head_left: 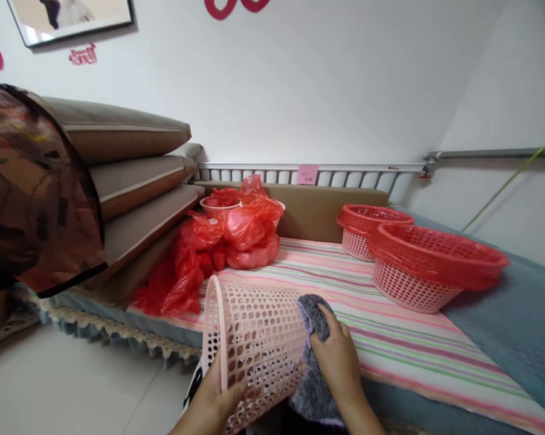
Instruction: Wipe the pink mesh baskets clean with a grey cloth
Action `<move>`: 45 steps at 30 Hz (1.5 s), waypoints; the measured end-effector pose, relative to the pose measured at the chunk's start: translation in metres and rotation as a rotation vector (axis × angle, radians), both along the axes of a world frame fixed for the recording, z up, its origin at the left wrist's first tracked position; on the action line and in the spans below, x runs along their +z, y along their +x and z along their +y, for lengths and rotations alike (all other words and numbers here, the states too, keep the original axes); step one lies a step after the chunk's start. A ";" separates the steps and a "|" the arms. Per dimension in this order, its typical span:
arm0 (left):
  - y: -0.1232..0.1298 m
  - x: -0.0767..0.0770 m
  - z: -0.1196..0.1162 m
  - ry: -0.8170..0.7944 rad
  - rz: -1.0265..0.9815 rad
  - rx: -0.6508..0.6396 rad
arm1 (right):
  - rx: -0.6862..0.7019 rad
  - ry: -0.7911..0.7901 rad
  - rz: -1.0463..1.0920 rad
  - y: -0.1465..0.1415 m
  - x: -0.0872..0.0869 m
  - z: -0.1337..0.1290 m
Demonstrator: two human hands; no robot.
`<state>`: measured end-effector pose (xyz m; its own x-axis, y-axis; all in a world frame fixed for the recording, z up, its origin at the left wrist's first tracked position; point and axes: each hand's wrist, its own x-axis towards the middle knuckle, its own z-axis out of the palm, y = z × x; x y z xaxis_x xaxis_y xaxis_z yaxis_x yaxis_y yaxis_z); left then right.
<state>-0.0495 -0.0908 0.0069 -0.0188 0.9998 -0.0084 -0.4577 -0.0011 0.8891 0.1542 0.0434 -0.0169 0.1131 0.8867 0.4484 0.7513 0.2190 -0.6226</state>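
A pale pink perforated plastic wastebasket (pixel 263 329) lies tilted on its side in front of me, its open rim facing left. My left hand (pixel 220 393) grips that rim from below, thumb and fingers on either side of the wall. At the basket's base end, my right hand (pixel 338 353) clutches a grey cloth (pixel 315 386) with a lilac edge and presses it against the plastic. Part of the cloth hangs below the hand. The fingertips of my right hand are partly sunk in the fabric.
Two baskets lined with red bags, a larger one (pixel 417 284) and a smaller one (pixel 356 238), stand right on the striped sheet (pixel 309 269). Red plastic bags (pixel 249 229) are heaped back left by stacked cushions (pixel 141 175). A patterned cloth (pixel 37 199) hangs far left.
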 end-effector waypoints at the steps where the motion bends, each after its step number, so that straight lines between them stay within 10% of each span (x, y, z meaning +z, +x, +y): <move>1: 0.002 -0.003 -0.002 0.001 -0.011 -0.010 | 0.021 0.020 0.040 -0.008 0.004 0.000; 8: -0.004 -0.028 0.000 0.043 0.197 0.051 | 0.477 0.102 0.142 -0.105 0.058 -0.069; 13: -0.024 -0.052 -0.002 0.010 0.319 0.207 | 0.559 0.136 0.067 -0.126 0.055 -0.092; 23: -0.014 -0.054 -0.005 -0.010 0.225 -0.085 | -0.080 -0.042 -0.213 -0.003 0.009 -0.001; 33: -0.019 0.023 0.014 -0.037 0.036 0.053 | -0.012 -0.019 -0.202 0.007 -0.012 -0.006; 45: -0.016 0.003 0.003 -0.023 0.225 0.200 | 0.554 0.026 0.039 -0.131 0.067 -0.088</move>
